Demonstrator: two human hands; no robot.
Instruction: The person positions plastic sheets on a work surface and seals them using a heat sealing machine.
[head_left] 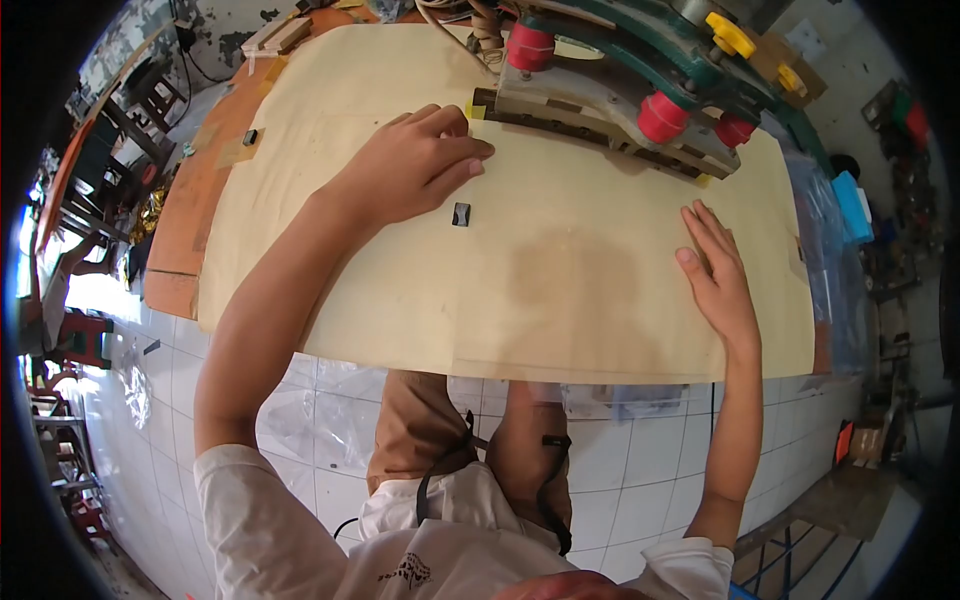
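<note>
My left hand (425, 165) is over the large pale yellow sheet (380, 280), close to the left end of the machine's long clamp bar (600, 140). Its fingers are bent, with thumb and index finger drawn together; anything between them is hidden. Just below those fingertips a small black rectangular piece (461, 214) lies on the sheet. Over on the right, my right hand (718, 275) rests on the sheet below the bar's right end, fingers stretched out, thumb apart, holding nothing. Yellow pieces show beneath both ends of the bar.
A green machine frame (620, 50) with red round knobs (662, 117) and a yellow wing knob (730, 36) covers the table's far side. Another small dark piece (250, 137) lies on the orange-brown tabletop (180, 235). Wooden blocks (278, 36) sit at the far left corner.
</note>
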